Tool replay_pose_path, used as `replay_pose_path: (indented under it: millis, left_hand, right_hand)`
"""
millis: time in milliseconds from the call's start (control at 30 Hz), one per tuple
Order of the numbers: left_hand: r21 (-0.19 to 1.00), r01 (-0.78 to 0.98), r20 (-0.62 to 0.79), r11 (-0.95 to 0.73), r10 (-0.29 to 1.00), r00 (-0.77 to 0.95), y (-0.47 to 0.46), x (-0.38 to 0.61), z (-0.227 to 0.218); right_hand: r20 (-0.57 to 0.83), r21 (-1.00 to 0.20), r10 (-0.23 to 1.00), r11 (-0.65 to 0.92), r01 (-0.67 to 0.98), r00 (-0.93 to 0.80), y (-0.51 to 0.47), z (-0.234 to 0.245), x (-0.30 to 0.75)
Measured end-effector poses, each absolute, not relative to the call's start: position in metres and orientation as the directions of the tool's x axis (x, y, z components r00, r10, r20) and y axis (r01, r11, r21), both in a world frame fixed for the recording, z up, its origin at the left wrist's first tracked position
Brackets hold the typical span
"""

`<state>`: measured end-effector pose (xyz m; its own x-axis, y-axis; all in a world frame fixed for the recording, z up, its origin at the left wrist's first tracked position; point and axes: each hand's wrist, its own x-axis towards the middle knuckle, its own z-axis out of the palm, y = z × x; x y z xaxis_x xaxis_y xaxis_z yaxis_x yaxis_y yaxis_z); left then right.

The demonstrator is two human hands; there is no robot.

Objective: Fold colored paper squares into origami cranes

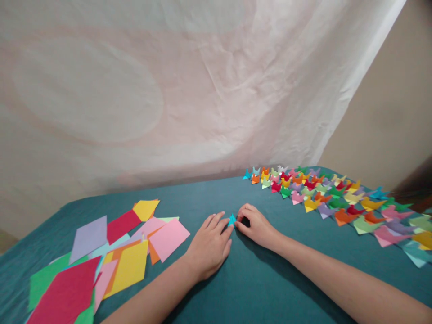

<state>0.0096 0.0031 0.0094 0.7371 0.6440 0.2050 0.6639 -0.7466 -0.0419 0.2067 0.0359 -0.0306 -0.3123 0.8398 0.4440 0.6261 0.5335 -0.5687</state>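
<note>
Head camera: worn above the near side of the teal cloth-covered table [199,198], facing forward and down
Ahead: pale pink-and-white hanging fabric sheet [189,90], farther off
Table: near, its far edge in frame

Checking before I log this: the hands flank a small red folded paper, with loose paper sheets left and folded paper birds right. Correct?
Not quite: the head view shows the small folded paper is bright blue, not red. The hands flanking it, loose paper sheets left and folded paper birds right are correct.
</note>
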Motion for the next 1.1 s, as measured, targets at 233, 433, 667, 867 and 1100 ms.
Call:
replay_pose_path:
  millis: [233, 433, 667, 867, 1100]
  left_hand:
    - [-0.015, 0.683, 0.223, -0.731, 0.663, 0.715, 0.001, 0.01, 0.012]
    - [0.005, 0.676, 0.212, -0.737, 0.661, 0.72, 0.001, 0.009, 0.014]
    - [-0.009, 0.68, 0.212, -0.733, 0.663, 0.718, 0.001, 0.01, 0.013]
    - [-0.043, 0.678, 0.217, -0.734, 0.656, 0.723, 0.003, 0.012, 0.011]
    - [-0.057, 0.667, 0.221, -0.743, 0.642, 0.734, 0.003, 0.012, 0.012]
  right_hand:
    - [0.447, -0.32, 0.768, 0.616, 0.72, -0.458, 0.022, -0.02, 0.211]
    - [0.291, -0.011, 0.737, 0.64, 0.769, -0.61, 0.01, -0.009, 0.208]
    - [0.193, 0.084, 0.733, 0.65, 0.756, -0.652, 0.005, 0.0, 0.203]
    - [0.142, 0.095, 0.757, 0.631, 0.77, -0.638, 0.004, 0.006, 0.201]
    - [0.126, 0.077, 0.725, 0.673, 0.735, -0.677, 0.007, 0.01, 0.209]
